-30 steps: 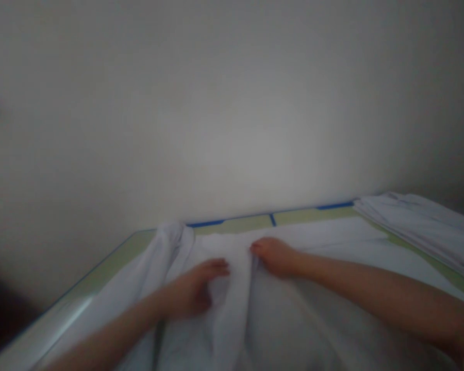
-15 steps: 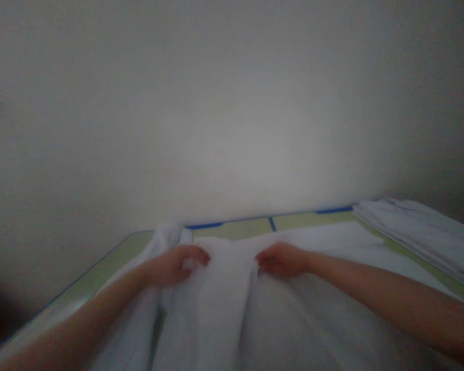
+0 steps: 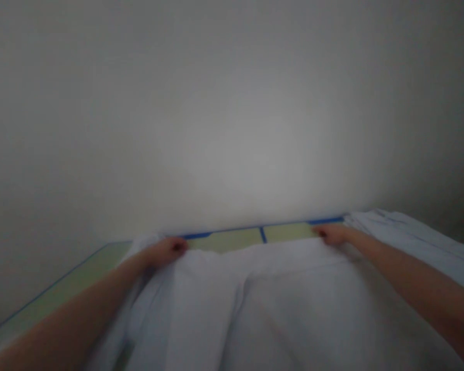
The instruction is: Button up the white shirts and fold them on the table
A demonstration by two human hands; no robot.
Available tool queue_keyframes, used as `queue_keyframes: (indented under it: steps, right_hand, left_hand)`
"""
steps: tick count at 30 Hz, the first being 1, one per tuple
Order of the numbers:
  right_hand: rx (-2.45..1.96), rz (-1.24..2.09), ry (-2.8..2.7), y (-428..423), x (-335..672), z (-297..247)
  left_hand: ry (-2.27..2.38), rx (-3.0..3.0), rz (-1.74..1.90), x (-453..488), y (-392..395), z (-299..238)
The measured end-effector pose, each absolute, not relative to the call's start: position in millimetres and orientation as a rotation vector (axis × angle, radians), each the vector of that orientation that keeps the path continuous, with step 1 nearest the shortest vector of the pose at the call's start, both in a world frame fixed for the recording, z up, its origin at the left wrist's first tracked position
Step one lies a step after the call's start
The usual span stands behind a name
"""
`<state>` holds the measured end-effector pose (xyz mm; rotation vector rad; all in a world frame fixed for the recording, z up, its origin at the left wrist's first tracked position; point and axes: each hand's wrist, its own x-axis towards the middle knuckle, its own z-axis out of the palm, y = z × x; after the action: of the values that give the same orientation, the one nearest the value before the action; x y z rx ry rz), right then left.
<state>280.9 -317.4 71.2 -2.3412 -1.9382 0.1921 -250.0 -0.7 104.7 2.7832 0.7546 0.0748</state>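
A broad white cloth spreads over the table, with a long fold running down its middle. My left hand is closed on its far edge at the left. Toward the right end of that same edge, my right hand has its fingers pinched together on the fabric. Between my hands the edge lies stretched almost straight. Blur hides the exact fingertip contact. Bunched white fabric lies beside and under my left forearm.
The green table has blue edging and a blue cross strip, and its back meets a plain pale wall. At the right rests a stack of folded white cloths.
My hands have moved apart, the right one far to the right and the left one slightly left. The cloth's far edge is now drawn out between them.
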Motion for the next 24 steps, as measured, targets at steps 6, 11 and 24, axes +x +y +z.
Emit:
queue_keyframes:
  steps: [6, 11, 24]
  right_hand:
    - [-2.489, 0.395, -1.909, -329.6, 322.3, 84.3]
    - [-2.545, 0.594, -1.79, -357.1, 347.0, 93.8]
    - [-2.666, -0.107, -1.578, -297.2, 380.9, 99.6]
  left_hand:
    - [0.945, 2.737, 0.134, -267.9, 12.4, 108.3]
    - [0.861, 2.666, 0.016, -272.1, 16.7, 107.4]
    - [0.959, 2.759, 0.131, -208.5, 68.9, 124.5]
